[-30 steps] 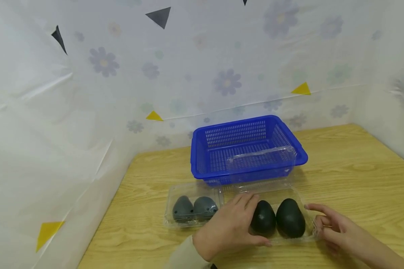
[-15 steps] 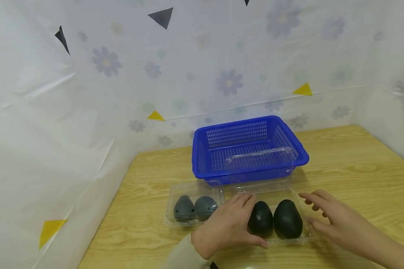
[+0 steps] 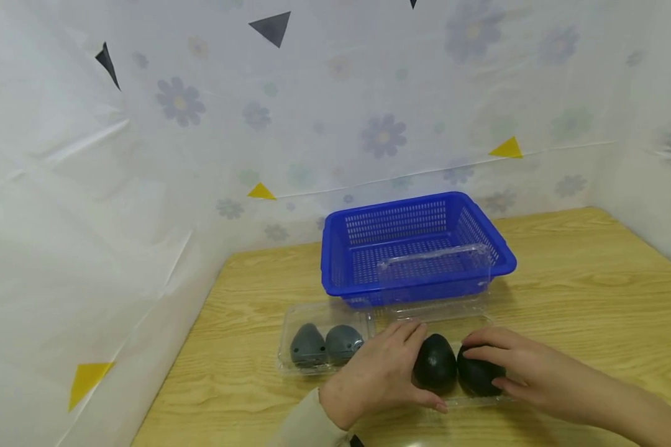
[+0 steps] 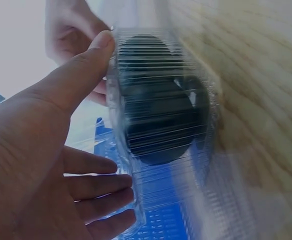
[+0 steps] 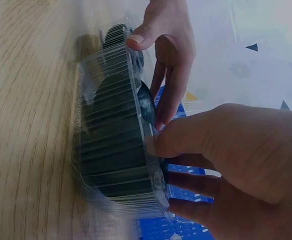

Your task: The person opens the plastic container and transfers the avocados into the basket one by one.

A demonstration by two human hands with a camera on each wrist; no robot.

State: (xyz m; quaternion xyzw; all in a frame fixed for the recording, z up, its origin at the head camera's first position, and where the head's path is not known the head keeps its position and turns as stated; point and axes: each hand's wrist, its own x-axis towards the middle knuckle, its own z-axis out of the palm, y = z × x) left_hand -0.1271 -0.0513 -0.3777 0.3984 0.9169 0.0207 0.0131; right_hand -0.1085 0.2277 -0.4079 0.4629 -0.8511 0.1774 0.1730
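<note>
Two dark green avocados lie side by side in an open clear plastic clamshell (image 3: 470, 402), its lid (image 3: 433, 256) tipped back against the basket. My right hand (image 3: 542, 375) reaches over the right avocado (image 3: 475, 377), fingers bent across its top and thumb at its front. Beside the left avocado (image 3: 436, 366), my left hand (image 3: 376, 377) spans the clamshell's left side, fingers fairly straight. In the left wrist view, its thumb (image 4: 88, 65) touches the rim. The right wrist view shows the avocado (image 5: 113, 135) through the ribbed wall, the right thumb (image 5: 178, 140) at the rim.
A blue perforated basket (image 3: 330, 248) stands behind the clamshell on the wooden table (image 3: 223, 360). Left of my left hand sits a closed clear clamshell (image 3: 291, 315) with two more avocados (image 3: 307, 344). A flower-printed white sheet (image 3: 335, 124) hangs behind the table.
My right hand has left the clamshell's right edge and moved left onto the right avocado, bending its fingers over it. The left hand has stayed at the left side.
</note>
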